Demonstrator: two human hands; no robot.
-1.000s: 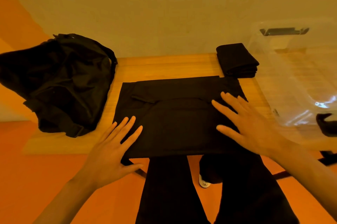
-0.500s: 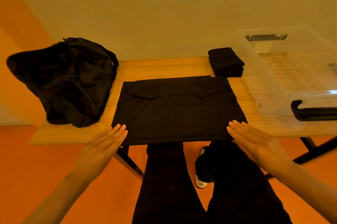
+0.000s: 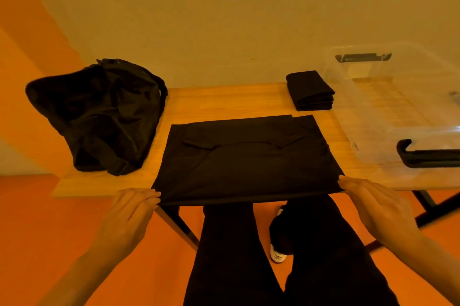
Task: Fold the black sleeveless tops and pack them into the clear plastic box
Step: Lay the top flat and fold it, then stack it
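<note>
1. Two near corners of the flat black top (image 3: 246,161) are pinched: left grip (image 3: 129,213) at 7 o'clock, right grip (image 3: 373,206) at 5 o'clock.
2. On the surface (image 3: 224,101), a folded stack (image 3: 310,90) is seen at 1 o'clock, the clear box (image 3: 373,96) at 2 o'clock.

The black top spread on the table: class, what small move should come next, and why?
Probably lift the near edge and fold it toward the far edge: left hand and right hand each hold a near corner of the flat black top.
</note>
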